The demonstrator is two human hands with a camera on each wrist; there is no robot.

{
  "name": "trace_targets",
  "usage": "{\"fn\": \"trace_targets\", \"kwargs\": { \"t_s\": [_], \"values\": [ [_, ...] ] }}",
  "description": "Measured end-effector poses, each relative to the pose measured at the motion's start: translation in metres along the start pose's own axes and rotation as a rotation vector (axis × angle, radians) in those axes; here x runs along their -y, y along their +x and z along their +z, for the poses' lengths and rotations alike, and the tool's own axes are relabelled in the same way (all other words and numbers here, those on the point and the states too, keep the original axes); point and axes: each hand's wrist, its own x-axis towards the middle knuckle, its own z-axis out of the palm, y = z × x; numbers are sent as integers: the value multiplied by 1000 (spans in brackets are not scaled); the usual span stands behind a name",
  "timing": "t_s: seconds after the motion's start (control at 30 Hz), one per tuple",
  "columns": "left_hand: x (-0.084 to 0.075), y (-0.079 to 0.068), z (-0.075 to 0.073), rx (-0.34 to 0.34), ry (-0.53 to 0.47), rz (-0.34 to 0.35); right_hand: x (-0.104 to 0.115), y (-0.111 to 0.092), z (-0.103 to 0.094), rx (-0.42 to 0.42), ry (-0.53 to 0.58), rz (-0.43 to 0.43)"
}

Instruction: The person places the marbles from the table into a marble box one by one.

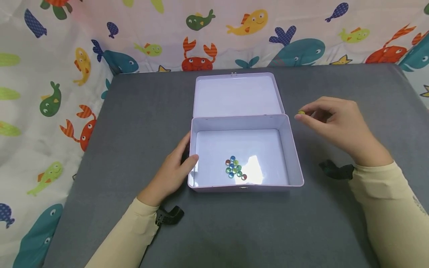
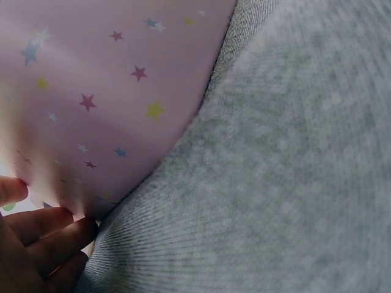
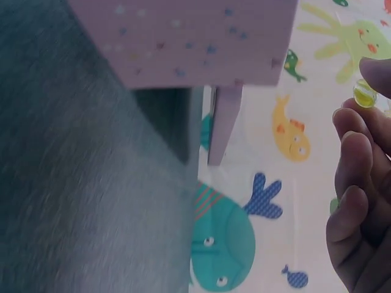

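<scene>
A lidded box point(image 1: 241, 188), pale inside and pink with small stars outside, lies with its lid point(image 1: 236, 95) folded back. Several glass marbles point(image 1: 232, 170) in blue, green, yellow-green and reddish brown are gathered on its floor, left of a bright reflection. My left hand point(image 1: 172, 171) holds the box's left wall, thumb over the rim and fingers against the outside. To the right of the box, my right hand point(image 1: 342, 124) is raised, pinching a yellow marble point(image 3: 365, 94) between thumb and index finger. The other right fingers curl loosely in the right wrist view.
A dark grey cloth point(image 1: 144, 111) covers the table under the box. Behind and to the left hangs a white curtain point(image 1: 221, 41) printed with sea animals. Black wrist straps point(image 1: 336, 170) stick out by both cuffs.
</scene>
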Motion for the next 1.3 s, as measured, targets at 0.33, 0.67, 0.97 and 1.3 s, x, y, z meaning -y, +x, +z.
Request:
{"fn": "trace_targets", "kwargs": {
  "t_s": [0.33, 0.67, 0.97, 1.3],
  "values": [
    [0, 1, 2, 9, -3, -5, 23, 19, 12, 56, 41, -96],
    [-2, -1, 3, 12, 0, -13, 51, 34, 15, 124, 25, -133],
    [1, -1, 3, 8, 14, -24, 60, 38, 11, 145, 77, -136],
    [2, -1, 1, 11, 1, 8, 76, 52, 35, 300, 72, -94]
  ]
}}
